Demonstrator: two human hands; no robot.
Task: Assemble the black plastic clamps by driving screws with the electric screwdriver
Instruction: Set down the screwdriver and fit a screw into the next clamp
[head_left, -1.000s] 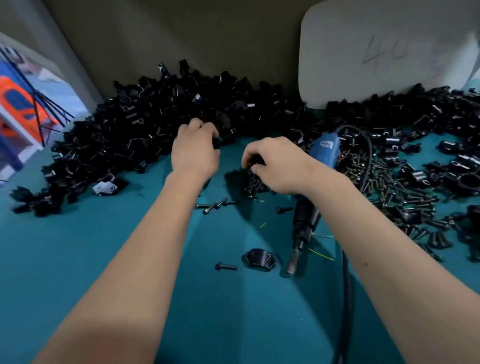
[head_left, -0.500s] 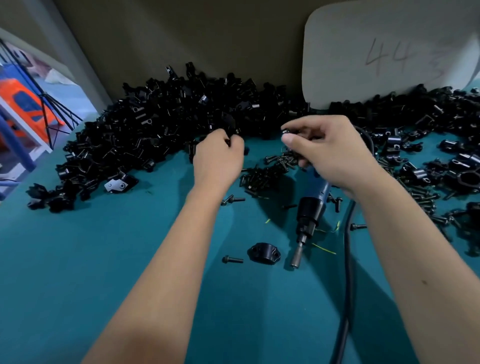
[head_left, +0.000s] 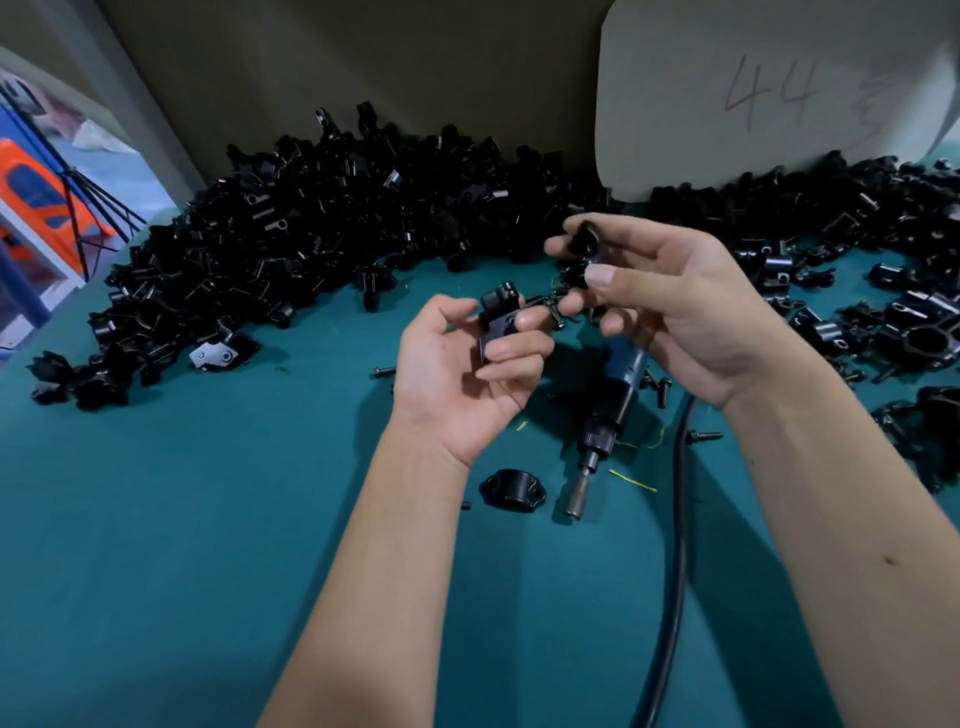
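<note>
The left hand (head_left: 470, 374) is gripping one black clamp piece (head_left: 500, 319) between thumb and curled fingers, held up above the table (head_left: 182, 545), while the right hand (head_left: 670, 306) is pinching a small black part (head_left: 584, 239) at its fingertips; whether that is a screw or a clamp bit is hard to tell, and more may be tucked in the palm. The electric screwdriver (head_left: 605, 410) is lying idle on the table under the right hand, its tip pointing toward the person, its black cord (head_left: 675, 545) running down the near side. The likeliest slip, to my eye, is the small part dropping from that light fingertip pinch and vanishing among the loose screws (head_left: 704, 435) scattered on the teal surface; misaligning it with the hole in the clamp piece would cause a cross-threaded start once the driver is picked up. The cord lying near the right forearm could also snag when the tool is lifted. Counting: two hands, one screwdriver, one clamp piece in each hand at most, one separate clamp half (head_left: 511, 489) lying just left of the driver tip, a few single screws visible near the tool, and a heap of clamp parts (head_left: 311, 234) along the back wall far too numerous to count
</note>
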